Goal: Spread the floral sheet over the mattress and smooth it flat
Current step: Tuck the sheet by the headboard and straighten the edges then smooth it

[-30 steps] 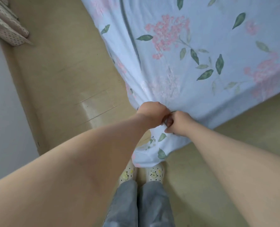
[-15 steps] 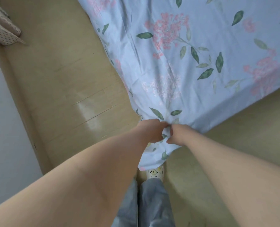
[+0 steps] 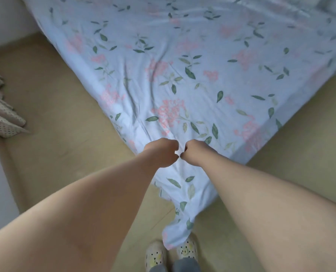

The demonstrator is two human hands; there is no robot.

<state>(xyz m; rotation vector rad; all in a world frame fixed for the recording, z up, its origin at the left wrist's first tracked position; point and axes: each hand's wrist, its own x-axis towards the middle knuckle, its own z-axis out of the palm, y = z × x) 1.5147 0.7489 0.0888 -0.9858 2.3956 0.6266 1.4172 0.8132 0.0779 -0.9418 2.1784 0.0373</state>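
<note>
The left hand and right hand are curled tight, side by side, squeezing the sheet, which spreads toward 12 o'clock while its corner hangs toward 6 o'clock.

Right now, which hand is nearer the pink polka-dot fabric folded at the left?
Left. The left hand is right of the pink polka-dot fabric; the right hand is farther right, beside the left.
</note>
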